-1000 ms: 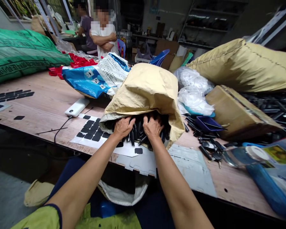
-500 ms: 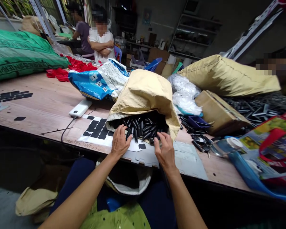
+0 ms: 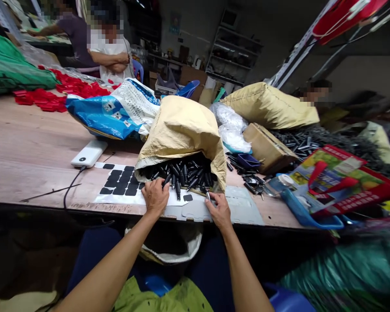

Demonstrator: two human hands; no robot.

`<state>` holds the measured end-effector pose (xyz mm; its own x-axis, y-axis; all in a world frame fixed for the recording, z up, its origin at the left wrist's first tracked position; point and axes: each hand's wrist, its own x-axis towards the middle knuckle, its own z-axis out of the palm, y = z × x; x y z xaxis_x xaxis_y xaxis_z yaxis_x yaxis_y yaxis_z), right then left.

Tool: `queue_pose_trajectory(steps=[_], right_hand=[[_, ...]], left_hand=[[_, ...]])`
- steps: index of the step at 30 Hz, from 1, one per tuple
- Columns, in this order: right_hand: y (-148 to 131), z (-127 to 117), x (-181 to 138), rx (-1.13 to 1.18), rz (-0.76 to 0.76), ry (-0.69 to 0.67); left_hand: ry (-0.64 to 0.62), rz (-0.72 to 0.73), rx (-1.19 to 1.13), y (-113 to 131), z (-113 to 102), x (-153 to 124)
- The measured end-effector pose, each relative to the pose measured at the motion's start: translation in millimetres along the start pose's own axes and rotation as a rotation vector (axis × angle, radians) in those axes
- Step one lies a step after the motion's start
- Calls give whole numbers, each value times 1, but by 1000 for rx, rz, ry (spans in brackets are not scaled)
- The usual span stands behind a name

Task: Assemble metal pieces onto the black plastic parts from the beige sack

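Note:
Many slim black tube-shaped pieces (image 3: 185, 174) lie in the mouth of a tan woven sack (image 3: 188, 121), which rests on its side on the table. At the left of this mouth, my left hand (image 3: 155, 198) is closed with its fingertips on one black piece (image 3: 166, 180). My right hand (image 3: 219, 209), at the sack's right lower edge, pinches a small piece with a shiny side (image 3: 208, 195) between thumb and fingers. Under and beside the hands lies a white sheet with black rounded squares (image 3: 121, 181).
A white power bank (image 3: 89, 154) with a cable sits left. Behind are a blue-white bag (image 3: 112, 110) and red pieces (image 3: 51, 99). To the right stand a cardboard box (image 3: 268, 147), a bottle (image 3: 277, 184) and a blue tray (image 3: 312, 219). An open sack (image 3: 191, 251) hangs below the table edge.
The view has turned to the right. My right hand has drawn slightly back from the sack mouth, with the shiny piece now showing in its fingers. A black piece now shows at my left fingertips.

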<state>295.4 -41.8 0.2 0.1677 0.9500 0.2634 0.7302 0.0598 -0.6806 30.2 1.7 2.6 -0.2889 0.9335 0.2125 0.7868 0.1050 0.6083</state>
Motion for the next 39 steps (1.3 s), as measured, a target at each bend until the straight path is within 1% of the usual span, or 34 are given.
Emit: queue_pose_trajectory(steps=[3, 5, 9, 12, 14, 15, 17, 19, 21, 24, 28, 35, 39], right_hand=[[-2, -2, -1, 9, 23, 3], [-3, -2, -1, 9, 30, 5], [-3, -4, -2, 13, 26, 12], [-2, -5, -3, 21, 22, 14], [-2, -5, -4, 33, 11, 20], [-2, -5, -4, 41, 5, 24], [-1, -5, -4, 54, -3, 28], [0, -5, -3, 61, -4, 29], [0, -5, -2, 64, -2, 32], [-2, -4, -2, 66, 0, 37], [-4, -5, -2, 62, 4, 39], [0, -6, -3, 90, -19, 46], [0, -5, -2, 96, -11, 48]], left_hand=[[41, -38, -66, -1, -1, 0], [66, -38, -117, -1, -1, -1], [94, 12, -200, -4, -2, -5], [57, 95, -225, -4, -4, -7], [-4, 195, -267, -5, -6, -8], [-54, 261, -304, -5, -7, -8], [-191, 404, -377, -4, -10, -6], [-338, 510, -402, -3, -13, -5], [-443, 566, -373, -2, -15, -3], [-522, 623, -299, 1, -16, -3], [-499, 644, -212, 3, -14, -5], [-472, 642, -236, 2, -10, -5], [-466, 659, -202, 1, -8, -5]])
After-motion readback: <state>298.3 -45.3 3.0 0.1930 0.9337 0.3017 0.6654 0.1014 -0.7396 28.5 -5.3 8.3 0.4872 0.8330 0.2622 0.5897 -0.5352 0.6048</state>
